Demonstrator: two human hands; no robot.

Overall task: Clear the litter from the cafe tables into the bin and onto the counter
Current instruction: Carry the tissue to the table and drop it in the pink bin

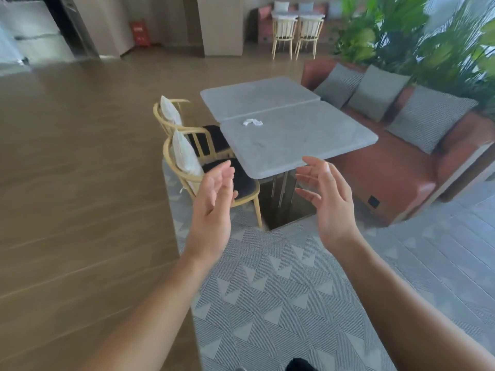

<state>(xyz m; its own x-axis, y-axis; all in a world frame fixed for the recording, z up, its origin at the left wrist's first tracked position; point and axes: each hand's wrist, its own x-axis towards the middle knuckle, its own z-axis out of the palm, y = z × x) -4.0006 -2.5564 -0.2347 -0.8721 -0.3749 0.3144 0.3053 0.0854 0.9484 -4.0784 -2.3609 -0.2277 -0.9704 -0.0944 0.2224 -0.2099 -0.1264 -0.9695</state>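
A crumpled white tissue [252, 122] lies on the near grey stone table [308, 140], close to the seam with a second grey table [257, 97] behind it. My left hand [213, 199] and my right hand [325, 199] are raised in front of me, palms facing each other, fingers spread and relaxed. Both hold nothing. They hover in the air short of the table's near edge, well away from the tissue.
Two wooden chairs with white cushions [187, 156] stand at the table's left side. A red bench sofa [401, 170] with grey pillows runs along the right, with plants [417, 44] behind. Patterned grey rug [281, 290] underfoot, wood floor [80, 170] to the left. Another table set [297, 28] stands far back.
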